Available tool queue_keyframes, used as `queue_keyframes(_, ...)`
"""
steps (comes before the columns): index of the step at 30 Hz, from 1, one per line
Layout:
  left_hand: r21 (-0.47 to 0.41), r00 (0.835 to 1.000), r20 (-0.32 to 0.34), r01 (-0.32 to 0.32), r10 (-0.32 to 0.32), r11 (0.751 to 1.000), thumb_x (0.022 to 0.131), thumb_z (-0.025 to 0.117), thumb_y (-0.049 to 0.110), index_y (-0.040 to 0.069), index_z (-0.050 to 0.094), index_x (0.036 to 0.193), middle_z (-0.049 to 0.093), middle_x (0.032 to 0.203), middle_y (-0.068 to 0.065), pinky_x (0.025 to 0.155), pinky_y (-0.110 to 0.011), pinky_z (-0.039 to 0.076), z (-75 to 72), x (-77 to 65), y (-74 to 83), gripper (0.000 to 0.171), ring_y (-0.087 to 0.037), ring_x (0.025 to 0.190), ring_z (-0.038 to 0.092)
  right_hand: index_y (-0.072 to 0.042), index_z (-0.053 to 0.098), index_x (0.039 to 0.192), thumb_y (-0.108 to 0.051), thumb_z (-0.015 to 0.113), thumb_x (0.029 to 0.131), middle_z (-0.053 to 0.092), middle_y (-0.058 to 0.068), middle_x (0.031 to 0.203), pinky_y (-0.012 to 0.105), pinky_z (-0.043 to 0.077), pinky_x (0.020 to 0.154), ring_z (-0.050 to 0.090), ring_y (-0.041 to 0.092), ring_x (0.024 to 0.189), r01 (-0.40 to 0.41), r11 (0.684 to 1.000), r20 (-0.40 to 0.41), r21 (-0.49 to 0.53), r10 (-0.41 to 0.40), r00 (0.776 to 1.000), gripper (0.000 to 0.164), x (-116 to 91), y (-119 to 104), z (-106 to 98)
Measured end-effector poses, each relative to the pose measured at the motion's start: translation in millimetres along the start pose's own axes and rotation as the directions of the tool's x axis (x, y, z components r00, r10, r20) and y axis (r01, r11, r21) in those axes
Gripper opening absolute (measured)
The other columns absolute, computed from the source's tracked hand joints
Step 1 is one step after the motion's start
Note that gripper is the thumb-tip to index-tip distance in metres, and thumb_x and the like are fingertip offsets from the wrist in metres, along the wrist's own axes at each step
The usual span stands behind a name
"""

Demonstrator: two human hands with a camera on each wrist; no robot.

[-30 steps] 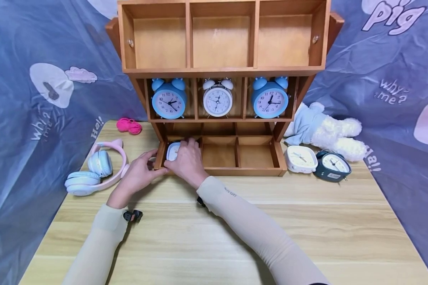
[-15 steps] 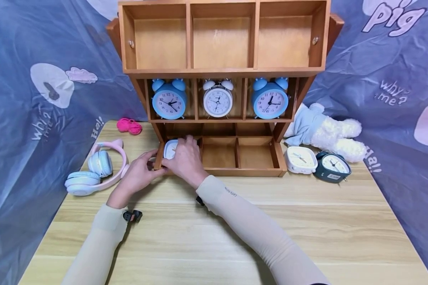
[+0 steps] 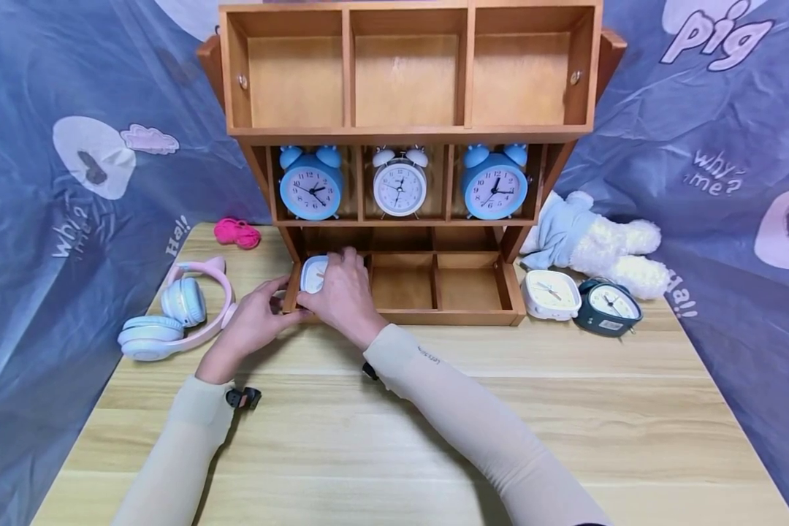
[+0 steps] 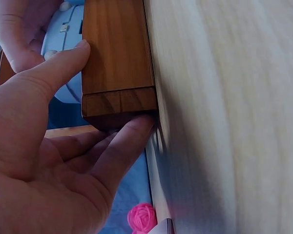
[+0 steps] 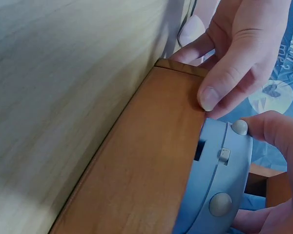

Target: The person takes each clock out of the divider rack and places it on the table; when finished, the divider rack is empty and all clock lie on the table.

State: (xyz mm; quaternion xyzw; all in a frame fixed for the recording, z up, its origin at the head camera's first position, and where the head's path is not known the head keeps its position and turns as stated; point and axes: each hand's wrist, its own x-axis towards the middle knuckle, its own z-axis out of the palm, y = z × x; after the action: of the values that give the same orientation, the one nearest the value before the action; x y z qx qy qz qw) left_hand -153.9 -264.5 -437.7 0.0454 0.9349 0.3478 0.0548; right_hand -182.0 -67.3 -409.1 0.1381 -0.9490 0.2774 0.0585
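Note:
A light blue square alarm clock (image 3: 313, 274) with a white face stands in the left compartment of the wooden display shelf's (image 3: 410, 318) bottom row. My right hand (image 3: 348, 298) holds this clock, covering the right part of its face. In the right wrist view the clock's (image 5: 216, 175) underside, with round feet and a small switch, rises past the front board (image 5: 132, 156). My left hand (image 3: 253, 325) grips the shelf's lower left front corner. Its thumb (image 4: 63, 66) lies at the board's upper edge, its other fingers around the end.
Two blue twin-bell clocks (image 3: 311, 191) and a white one (image 3: 399, 188) fill the middle row. Right of the shelf are a white square clock (image 3: 551, 294), a dark green clock (image 3: 608, 307) and a plush toy (image 3: 592, 237). Headphones (image 3: 151, 337) and pink yarn (image 3: 237, 233) lie left.
The blue square clock has shifted slightly left in its compartment with my right hand, and more of its face shows. My left hand keeps its place at the shelf corner.

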Motion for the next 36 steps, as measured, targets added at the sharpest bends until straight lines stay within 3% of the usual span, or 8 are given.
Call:
queue_keyframes(4,0.009,1.000,0.003,-0.004,0.004,1.000,0.100,0.087,0.041,0.001,0.045,0.169,0.061,0.161,-0.026,0.105,-0.058,0.062,-0.1,0.9,-1.0,0.090,-0.043,0.129,0.074,0.006,0.063,0.146,-0.048,0.095,0.085,0.059,0.020,0.143,0.046,0.056,0.116,0.061,0.034,0.132,0.004,1.000,0.009,0.022,-0.004,1.000,0.087,-3,-1,-3)
queue_keyframes(14,-0.007,1.000,0.005,-0.008,0.008,1.000,0.100,0.081,0.021,-0.001,0.046,0.168,0.063,0.159,-0.026,0.109,-0.058,0.059,-0.4,4.4,-2.4,0.079,-0.042,0.128,0.074,0.005,0.061,0.150,-0.045,0.093,0.085,0.057,0.020,0.150,0.046,0.052,0.121,0.057,0.034,0.139,0.018,0.998,0.023,0.062,-0.020,1.000,0.088,-14,-5,-14)
queue_keyframes(23,0.005,1.000,0.013,-0.005,0.005,1.000,0.102,0.082,0.024,-0.001,0.044,0.168,0.062,0.159,-0.028,0.107,-0.058,0.060,-0.1,4.1,-3.6,0.080,-0.044,0.130,0.073,0.005,0.059,0.153,-0.047,0.095,0.085,0.056,0.022,0.152,0.048,0.053,0.119,0.057,0.037,0.139,0.042,0.992,0.029,0.117,-0.046,0.999,0.093,-29,-10,-21)
queue_keyframes(28,0.003,1.000,0.017,0.002,-0.002,1.000,0.100,0.082,0.019,-0.001,0.043,0.170,0.060,0.161,-0.029,0.106,-0.057,0.061,-1.2,3.3,-4.5,0.082,-0.045,0.132,0.072,0.004,0.060,0.152,-0.053,0.095,0.085,0.056,0.022,0.152,0.047,0.053,0.119,0.057,0.037,0.140,0.056,0.994,0.028,0.097,-0.059,0.998,0.095,-38,-11,-23)
queue_keyframes(36,-0.004,1.000,0.018,-0.007,0.007,1.000,0.099,0.081,0.013,-0.002,0.043,0.169,0.060,0.160,-0.030,0.102,-0.053,0.063,-2.3,0.9,-2.1,0.082,-0.046,0.131,0.072,0.004,0.063,0.148,-0.042,0.095,0.082,0.059,0.020,0.148,0.045,0.054,0.117,0.060,0.035,0.136,0.083,0.992,0.010,0.096,-0.084,0.996,0.087,-53,-14,-21)
